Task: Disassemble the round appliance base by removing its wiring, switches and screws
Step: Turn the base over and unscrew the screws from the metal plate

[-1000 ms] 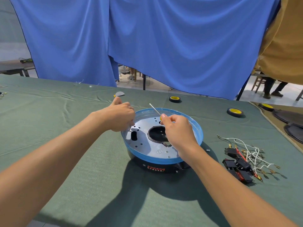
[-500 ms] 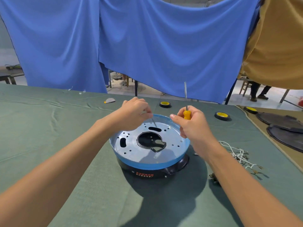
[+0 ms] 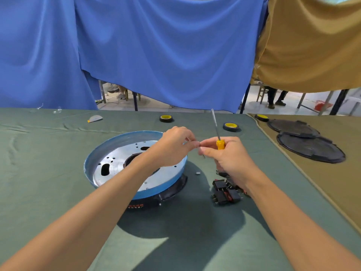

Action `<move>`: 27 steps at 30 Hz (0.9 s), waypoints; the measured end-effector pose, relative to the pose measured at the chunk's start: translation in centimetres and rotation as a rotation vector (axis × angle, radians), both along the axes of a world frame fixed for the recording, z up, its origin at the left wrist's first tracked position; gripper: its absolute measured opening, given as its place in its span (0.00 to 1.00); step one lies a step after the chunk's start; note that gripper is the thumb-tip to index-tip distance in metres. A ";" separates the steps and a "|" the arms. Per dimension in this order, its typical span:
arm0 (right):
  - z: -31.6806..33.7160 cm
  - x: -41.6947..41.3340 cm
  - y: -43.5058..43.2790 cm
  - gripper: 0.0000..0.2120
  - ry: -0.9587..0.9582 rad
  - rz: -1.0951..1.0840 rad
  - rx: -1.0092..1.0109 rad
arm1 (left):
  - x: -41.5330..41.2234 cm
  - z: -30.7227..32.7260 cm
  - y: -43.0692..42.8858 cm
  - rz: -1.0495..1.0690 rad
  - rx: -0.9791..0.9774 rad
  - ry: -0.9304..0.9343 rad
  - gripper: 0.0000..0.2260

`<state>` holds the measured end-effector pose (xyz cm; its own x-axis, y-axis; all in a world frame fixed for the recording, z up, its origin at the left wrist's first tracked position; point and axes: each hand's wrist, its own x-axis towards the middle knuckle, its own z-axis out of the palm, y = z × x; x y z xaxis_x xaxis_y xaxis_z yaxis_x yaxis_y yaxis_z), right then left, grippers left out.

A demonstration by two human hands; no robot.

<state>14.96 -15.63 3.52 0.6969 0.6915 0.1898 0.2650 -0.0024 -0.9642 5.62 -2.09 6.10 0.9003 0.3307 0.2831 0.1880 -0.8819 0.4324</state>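
Green cloth covers the table [image 3: 45,173], and a blue curtain [image 3: 156,55] hangs behind it. On the cloth, a little left of the middle, stands the round appliance base [image 3: 109,163], with a blue rim and a silver plate full of holes. It rests flat and no hand touches it.

Both hands meet just to the right of the base, above the cloth. The left hand [image 3: 173,147] pinches with its fingertips a thin metal piece, which seems to be a screw [image 3: 203,155]. The right hand [image 3: 226,157] is curled round the yellow handle of a screwdriver [image 3: 220,144], whose shaft points up and away; its thumb also touches the screw.

Black switches [image 3: 224,190] lie in a small heap near the right wrist, and one tiny part [image 3: 197,173] lies beside the base.

I judge that the screw-removing step is in hand, and that one screw is just out. The next move probably calls for putting this screw down near the switches, then turning the screwdriver tip down to the plate. I cannot tell how many screws remain.
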 end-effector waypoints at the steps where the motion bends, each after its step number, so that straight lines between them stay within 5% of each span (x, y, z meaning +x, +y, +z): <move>1: -0.3 0.3 -0.2 0.03 -0.003 -0.003 -0.003 | 0.3 -0.2 -0.2 -0.003 -0.009 0.010 0.12; 6: -1.8 1.4 -0.1 0.05 -0.012 -0.084 -0.067 | 1.1 -1.1 -0.7 0.009 -0.014 0.078 0.14; 14: -3.5 3.4 3.8 0.01 -0.347 -0.250 -0.592 | -0.6 -1.2 0.7 0.044 -0.086 0.118 0.12; 17: -4.2 3.3 4.7 0.07 -0.388 -0.240 -0.710 | -1.3 -1.2 1.0 0.059 -0.074 0.151 0.14; 23: -4.4 3.4 4.9 0.09 -0.326 -0.273 -0.721 | -2.8 -1.6 2.3 0.074 -0.036 0.218 0.15; 27: -3.1 2.9 4.6 0.06 -0.228 -0.283 -0.559 | -3.8 -1.8 2.7 0.032 0.019 0.345 0.15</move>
